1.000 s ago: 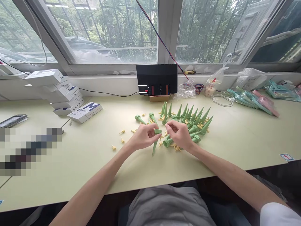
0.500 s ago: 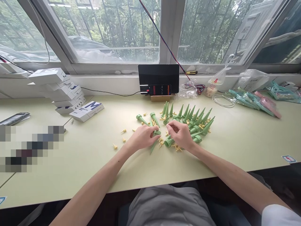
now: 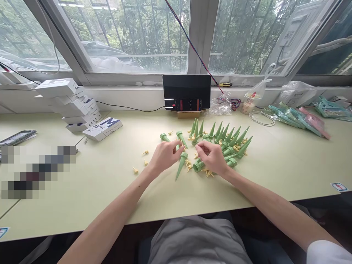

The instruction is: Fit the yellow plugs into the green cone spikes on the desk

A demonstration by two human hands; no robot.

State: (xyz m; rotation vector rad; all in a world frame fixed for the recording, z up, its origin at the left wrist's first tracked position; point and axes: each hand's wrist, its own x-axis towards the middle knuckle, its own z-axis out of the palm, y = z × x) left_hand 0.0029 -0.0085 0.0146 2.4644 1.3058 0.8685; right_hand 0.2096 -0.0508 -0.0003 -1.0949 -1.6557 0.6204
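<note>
My left hand is closed in a pinch just above the wide end of a green plastic spike, which lies on the pale table with its point toward me. Whether the fingers grip the spike or a small part is hidden. My right hand is also pinched, fingertips up, over a heap of green spikes; what it holds is too small to name. Small yellow plugs are scattered around both hands.
A dark tablet and a phone stand at the back by the window. White boxes are stacked at the left, with another phone beyond. Teal and pink plastic pieces, bags and cables lie at the right.
The green spike went from held up in my left hand to lying on the table. My left fingers have risen to its wide end. My right hand stays pinched above the heap.
</note>
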